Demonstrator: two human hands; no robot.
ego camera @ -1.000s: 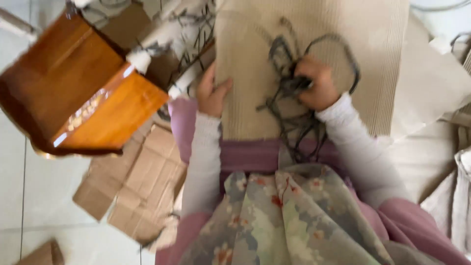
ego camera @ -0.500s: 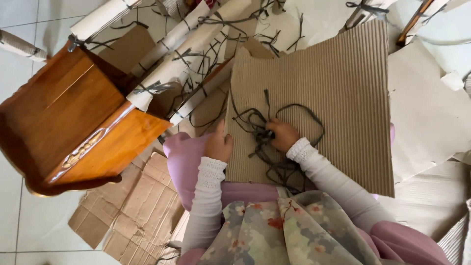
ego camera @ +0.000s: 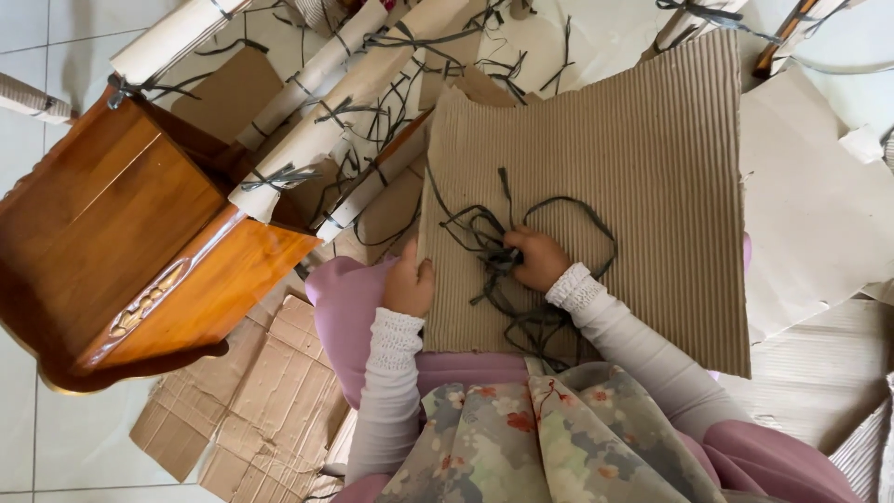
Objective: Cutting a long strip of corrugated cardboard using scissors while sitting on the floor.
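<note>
Your left: wooden stool [ego camera: 130, 251], tipped over.
Top: tied paper rolls [ego camera: 326, 130].
Floor: flattened cardboard pcs [ego camera: 251, 410].

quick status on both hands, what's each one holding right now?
Left hand: closed on the left edge of the corrugated cardboard sheet.
Right hand: closed on the tangle of dark strips lying on the sheet.

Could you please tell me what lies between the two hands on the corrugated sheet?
In the head view, only bare ribbed cardboard sheet and a few loose ends of the dark strips lie between the left hand and right hand.
</note>
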